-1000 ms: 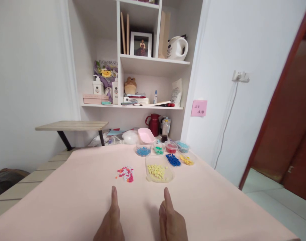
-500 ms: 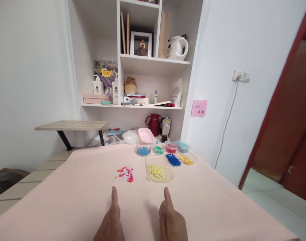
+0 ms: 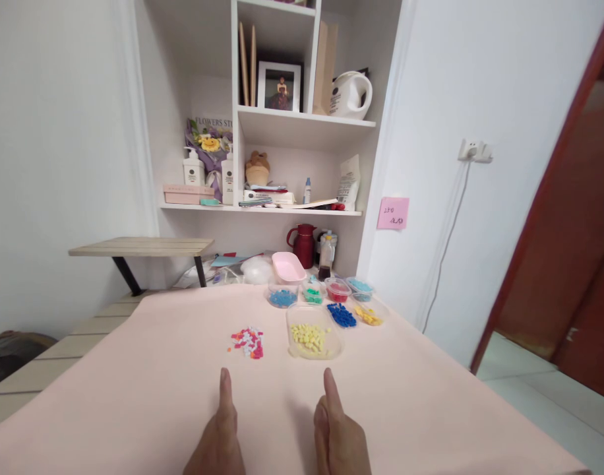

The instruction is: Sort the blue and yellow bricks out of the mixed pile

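Observation:
My left hand is held edge-on above the pink tablecloth, its fingers stretched forward and nothing in it. Opposite it, my right hand has the same pose, also empty, with its thumb on the inner side. Beyond the left fingertips lies a loose pile of small pink, white and orange pieces. A clear plastic tray with pale yellow pieces sits past my right fingertips. Neither hand touches the pieces or the tray.
Behind the tray stand small tubs of blue pieces, green pieces, red pieces and yellow pieces. Dark blue pieces lie among them. Farther back are a pink basin and a red jug.

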A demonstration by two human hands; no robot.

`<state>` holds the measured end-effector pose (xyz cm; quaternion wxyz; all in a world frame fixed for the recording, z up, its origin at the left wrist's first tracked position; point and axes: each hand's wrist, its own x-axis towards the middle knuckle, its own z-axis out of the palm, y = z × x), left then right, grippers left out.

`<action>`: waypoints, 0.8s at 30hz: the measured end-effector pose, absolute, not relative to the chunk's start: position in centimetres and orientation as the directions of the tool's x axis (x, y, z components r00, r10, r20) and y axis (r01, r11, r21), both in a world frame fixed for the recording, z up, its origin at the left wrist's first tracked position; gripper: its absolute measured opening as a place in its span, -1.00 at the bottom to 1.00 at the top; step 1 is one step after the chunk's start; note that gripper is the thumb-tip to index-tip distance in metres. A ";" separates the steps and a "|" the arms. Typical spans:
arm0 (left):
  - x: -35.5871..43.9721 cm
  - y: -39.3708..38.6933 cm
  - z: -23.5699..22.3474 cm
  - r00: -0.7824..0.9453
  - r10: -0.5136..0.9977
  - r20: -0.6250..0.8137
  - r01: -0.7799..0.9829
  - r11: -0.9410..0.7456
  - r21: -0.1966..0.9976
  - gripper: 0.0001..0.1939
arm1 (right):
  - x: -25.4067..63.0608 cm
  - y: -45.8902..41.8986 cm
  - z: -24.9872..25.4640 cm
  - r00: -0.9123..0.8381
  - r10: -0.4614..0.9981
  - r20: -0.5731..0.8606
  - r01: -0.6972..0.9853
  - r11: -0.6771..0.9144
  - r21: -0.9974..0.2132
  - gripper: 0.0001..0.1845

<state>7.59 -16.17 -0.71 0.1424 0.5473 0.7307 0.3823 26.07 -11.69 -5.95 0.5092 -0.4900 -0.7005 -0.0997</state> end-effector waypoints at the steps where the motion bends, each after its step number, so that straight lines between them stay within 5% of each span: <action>1: 7.6 -16.2 -0.7 -0.361 0.910 0.205 0.687 0.111 0.718 -0.30 | 26.1 -11.7 -6.0 0.005 0.588 0.809 0.787 0.497 -0.366 -0.33; 24: 7.7 -16.0 -1.6 -0.370 0.884 0.286 0.714 0.073 0.696 -0.40 | 26.1 -11.7 -6.2 -0.005 0.632 0.775 0.793 0.474 -0.382 -0.31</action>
